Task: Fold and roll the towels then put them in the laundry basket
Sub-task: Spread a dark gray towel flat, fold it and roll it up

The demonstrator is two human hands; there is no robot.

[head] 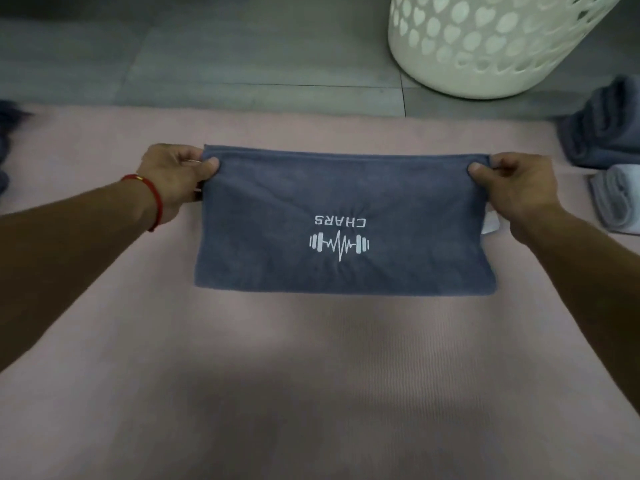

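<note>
While a big pink ribbed mat is spread over the lower part of the frame, a grey tiled floor is seen along the top. A white plastic laundry basket with heart-shaped holes is stood at the upper right. A folded blue-grey towel with a white dumbbell logo is laid flat in the middle of the mat. Its far left corner is pinched by the left hand, and its far right corner is pinched by the right hand. Dark grey rolled towels and a light grey rolled towel are kept at the right edge. A red thread band is worn on the left wrist.
</note>
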